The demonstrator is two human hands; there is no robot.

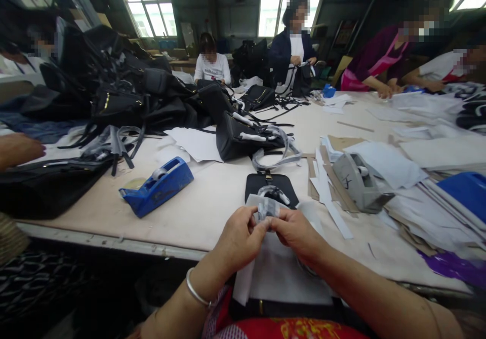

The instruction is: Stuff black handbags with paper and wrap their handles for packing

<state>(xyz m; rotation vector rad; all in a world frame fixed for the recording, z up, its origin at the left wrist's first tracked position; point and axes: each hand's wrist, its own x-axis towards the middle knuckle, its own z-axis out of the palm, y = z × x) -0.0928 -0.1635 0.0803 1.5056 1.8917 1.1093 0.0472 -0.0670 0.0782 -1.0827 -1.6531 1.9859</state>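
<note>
My left hand [243,233] and my right hand [299,231] are closed, meeting at the table's front edge. Between their fingers is a piece of translucent white wrapping sheet [269,207], pinched around something that the fingers partly hide. Just beyond lies the black flap [252,183] of a bag, with a small gold fitting and a wrapped loop on it. Under my wrists a larger white sheet [284,278] covers the bag's body, whose dark edge shows near my lap. A wrapped strap [292,159] curls on the table past the flap.
A blue tape dispenser [157,186] stands to the left, a grey tape dispenser [359,182] to the right among paper strips. Black bags [129,80] are heaped at the back left. Another black bag [235,136] lies ahead. Co-workers stand or sit around the table; one hand [18,150] reaches in at left.
</note>
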